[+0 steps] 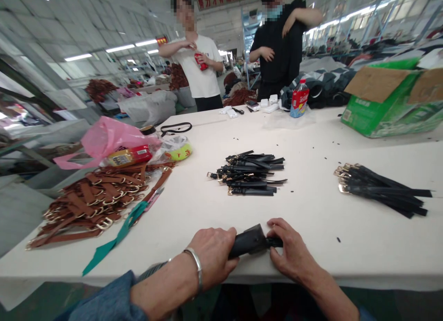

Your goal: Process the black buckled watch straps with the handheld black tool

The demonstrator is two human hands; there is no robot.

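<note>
My left hand (215, 251), with a silver bracelet at its wrist, is wrapped around a thick black handheld tool (249, 240) low over the table's near edge. The tool's exact kind does not show. At its right end, my right hand (292, 252) pinches a short black strap piece (274, 242) that meets or nearly meets the tool. Most of this piece is hidden by the fingers. Ahead of my hands lies a pile of short black buckle straps (254, 173). A second bunch of black straps (384, 187) with gold buckles rests to the right.
Brown straps with metal rings (100, 196) are heaped at left, beside scissors (154, 199) and a green cloth strip (119, 238). A pink bag (110, 139), a red-capped bottle (299, 99) and a green box (384, 109) stand farther back. Two people stand beyond the white table (194, 205).
</note>
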